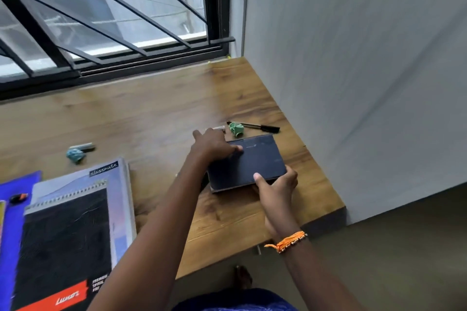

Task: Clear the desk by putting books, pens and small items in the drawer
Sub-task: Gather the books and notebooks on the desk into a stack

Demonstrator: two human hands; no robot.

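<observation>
Two hands grip a dark book (246, 163) at centre frame: the right hand (274, 190) pinches its near corner, the left hand (211, 145) curls over its far left edge. It looks stiff, smooth and light; the edges are the best hold. Beyond it, the wood-grain bench (151, 113) carries a crumpled green item (236, 129) and a slim black pen (260, 127).

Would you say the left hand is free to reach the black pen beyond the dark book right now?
Probably not yet: the left hand grips the dark book, as does the right hand. The black pen lies unobstructed just beyond.
</observation>
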